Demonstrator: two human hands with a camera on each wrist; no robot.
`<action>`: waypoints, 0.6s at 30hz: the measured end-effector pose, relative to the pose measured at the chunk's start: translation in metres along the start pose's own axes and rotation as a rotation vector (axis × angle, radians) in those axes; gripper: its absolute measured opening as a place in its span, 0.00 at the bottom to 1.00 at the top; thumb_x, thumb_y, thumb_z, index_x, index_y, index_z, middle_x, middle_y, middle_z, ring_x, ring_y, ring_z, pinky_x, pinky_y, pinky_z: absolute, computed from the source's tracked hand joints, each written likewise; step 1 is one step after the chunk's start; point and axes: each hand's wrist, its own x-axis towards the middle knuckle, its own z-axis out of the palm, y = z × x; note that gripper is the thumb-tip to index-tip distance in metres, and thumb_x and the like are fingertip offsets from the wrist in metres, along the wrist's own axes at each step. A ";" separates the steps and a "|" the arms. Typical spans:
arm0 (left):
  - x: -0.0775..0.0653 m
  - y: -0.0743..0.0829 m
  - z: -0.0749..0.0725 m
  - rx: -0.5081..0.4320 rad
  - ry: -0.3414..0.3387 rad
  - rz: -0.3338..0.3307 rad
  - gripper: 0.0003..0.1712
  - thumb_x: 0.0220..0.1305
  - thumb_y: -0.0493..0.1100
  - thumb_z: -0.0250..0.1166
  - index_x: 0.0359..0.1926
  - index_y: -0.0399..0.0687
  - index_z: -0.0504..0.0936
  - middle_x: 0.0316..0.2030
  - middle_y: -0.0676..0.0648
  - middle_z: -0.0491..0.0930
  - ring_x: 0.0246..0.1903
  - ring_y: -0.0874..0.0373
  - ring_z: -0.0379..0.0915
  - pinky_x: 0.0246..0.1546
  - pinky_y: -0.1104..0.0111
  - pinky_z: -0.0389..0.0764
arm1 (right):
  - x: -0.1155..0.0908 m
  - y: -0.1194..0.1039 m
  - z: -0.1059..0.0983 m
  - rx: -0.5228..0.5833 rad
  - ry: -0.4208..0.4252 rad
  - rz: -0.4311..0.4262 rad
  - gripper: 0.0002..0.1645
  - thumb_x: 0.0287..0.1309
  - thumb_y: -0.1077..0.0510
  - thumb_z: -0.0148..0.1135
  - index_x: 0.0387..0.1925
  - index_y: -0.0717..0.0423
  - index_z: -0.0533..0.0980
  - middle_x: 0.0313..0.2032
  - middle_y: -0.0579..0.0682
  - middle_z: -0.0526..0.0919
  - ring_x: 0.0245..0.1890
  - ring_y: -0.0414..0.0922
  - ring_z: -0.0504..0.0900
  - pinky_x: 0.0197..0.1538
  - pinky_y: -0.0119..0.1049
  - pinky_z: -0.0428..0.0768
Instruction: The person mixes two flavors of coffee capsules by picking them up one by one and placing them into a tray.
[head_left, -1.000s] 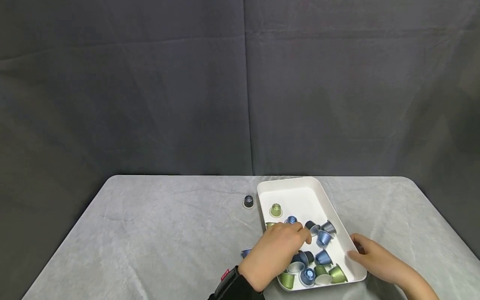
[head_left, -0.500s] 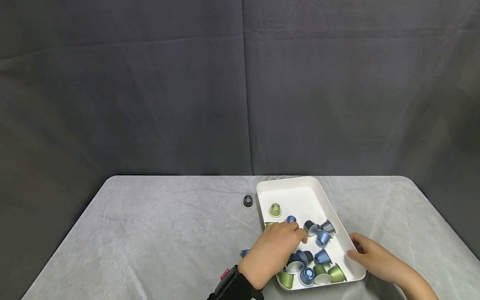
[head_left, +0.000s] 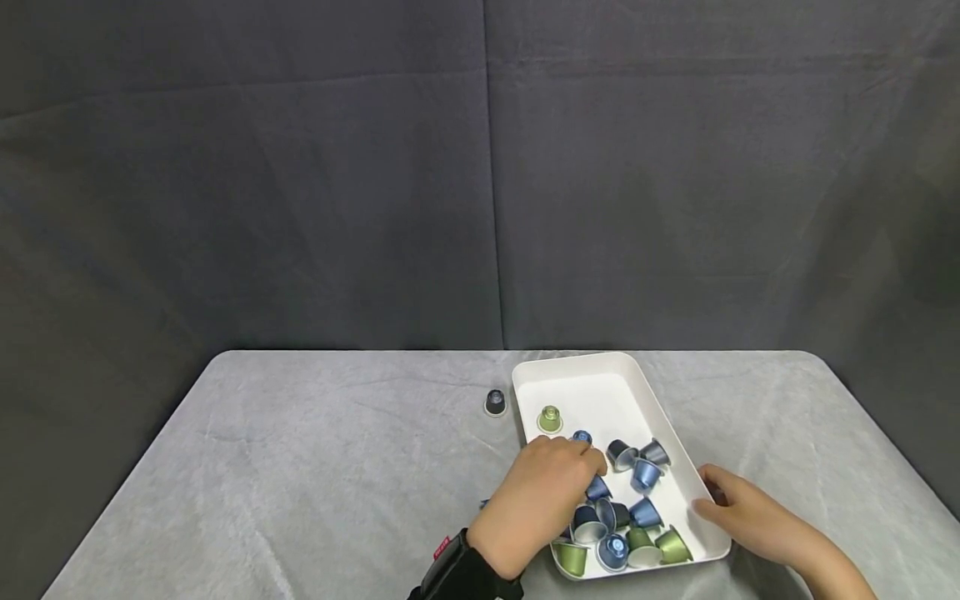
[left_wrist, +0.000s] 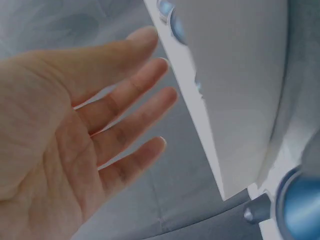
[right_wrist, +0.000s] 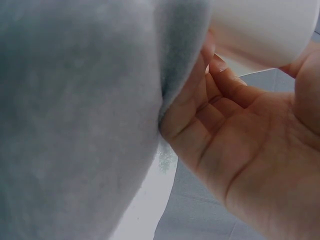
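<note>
A white tray (head_left: 600, 390) holds several coffee capsules, some green, some blue, some dark. My left hand (head_left: 536, 500) is over the tray's left side in the head view, and its fingertips are partly hidden there. In the left wrist view its fingers (left_wrist: 132, 125) are loosely extended with nothing between them, beside the tray wall (left_wrist: 240, 90). A blue capsule (head_left: 597, 488) lies just by that hand. My right hand (head_left: 750, 517) grips the tray's right edge, thumb at the rim; in the right wrist view its fingers curl at the tray's side (right_wrist: 265, 30).
A dark capsule (head_left: 495, 402) stands on the grey cloth-covered table (head_left: 315, 467), left of the tray. Another blue capsule (head_left: 483, 503) lies on the cloth, mostly hidden by my left hand. A dark curtain (head_left: 300, 208) hangs behind the table.
My left hand has shifted slightly left and toward the far side, uncovering a blue capsule in the tray. My right hand and the tray stay almost where they were.
</note>
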 end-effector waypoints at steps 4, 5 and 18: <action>-0.003 -0.002 -0.009 -0.011 -0.005 -0.057 0.16 0.53 0.48 0.77 0.42 0.53 0.84 0.35 0.56 0.80 0.35 0.61 0.76 0.34 0.72 0.75 | 0.001 0.000 0.000 0.009 0.000 0.017 0.14 0.65 0.65 0.58 0.48 0.72 0.72 0.40 0.54 0.82 0.40 0.47 0.79 0.37 0.34 0.78; -0.004 -0.003 -0.011 -0.009 -0.006 -0.071 0.17 0.53 0.50 0.76 0.42 0.52 0.84 0.34 0.55 0.79 0.34 0.61 0.75 0.33 0.72 0.74 | 0.001 0.000 0.000 0.010 0.001 0.018 0.14 0.65 0.65 0.58 0.48 0.72 0.72 0.40 0.54 0.82 0.40 0.47 0.79 0.37 0.34 0.78; -0.014 -0.022 -0.040 -0.125 -0.068 -0.262 0.19 0.57 0.53 0.73 0.45 0.49 0.84 0.36 0.53 0.79 0.39 0.56 0.77 0.40 0.65 0.77 | 0.001 -0.001 -0.001 0.022 -0.010 0.027 0.14 0.66 0.65 0.57 0.48 0.73 0.71 0.40 0.54 0.82 0.40 0.47 0.79 0.37 0.34 0.78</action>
